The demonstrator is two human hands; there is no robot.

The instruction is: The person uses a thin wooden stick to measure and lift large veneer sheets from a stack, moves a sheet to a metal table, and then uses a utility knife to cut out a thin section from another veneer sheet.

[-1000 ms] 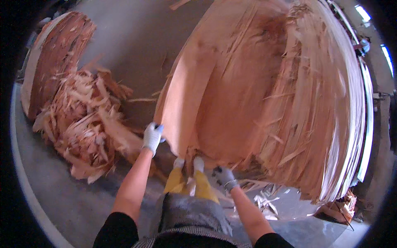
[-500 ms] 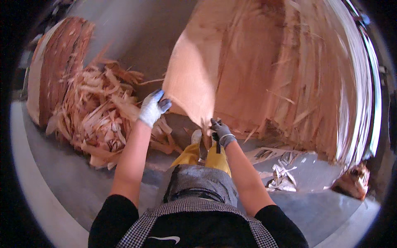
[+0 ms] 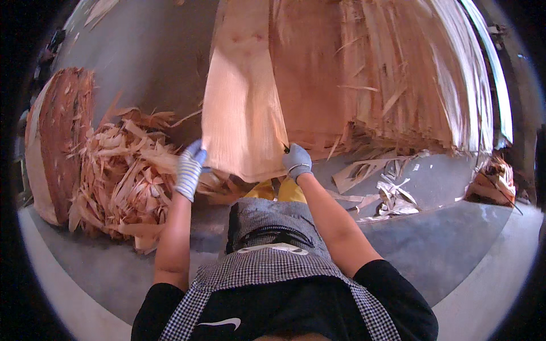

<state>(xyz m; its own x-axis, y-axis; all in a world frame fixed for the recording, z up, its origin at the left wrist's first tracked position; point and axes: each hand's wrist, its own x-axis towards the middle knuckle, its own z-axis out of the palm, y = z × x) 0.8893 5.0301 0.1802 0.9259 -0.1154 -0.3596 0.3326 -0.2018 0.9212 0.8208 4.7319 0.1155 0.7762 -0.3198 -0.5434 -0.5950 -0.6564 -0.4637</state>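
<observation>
A long, thin sheet of pale wood veneer (image 3: 242, 113) stretches away from me, its near edge hanging over my legs. My left hand (image 3: 190, 170), in a striped glove with bluish fingers, is closed on the sheet's near left corner. At the near right corner, my right hand (image 3: 297, 162), in a grey-blue glove, pinches the sheet's edge. A small dark tip (image 3: 286, 149) pokes out by the right fingers; what it belongs to is hidden. Beside the sheet, to the right, lies a broad stack of reddish veneer (image 3: 310, 79).
A tangled heap of veneer scraps (image 3: 133, 176) lies on the left, against a reddish stack of wood sheets (image 3: 60, 142). Ragged sheet edges (image 3: 421, 113) rise at the right. Torn pieces (image 3: 392, 196) and a scrap bundle (image 3: 493, 181) lie on the grey floor (image 3: 443, 238).
The sheet's near edge was drawn to a narrow, ragged point at my right hand; now it spreads wide between both hands. My hands are farther apart, and the sheet covers my shoes.
</observation>
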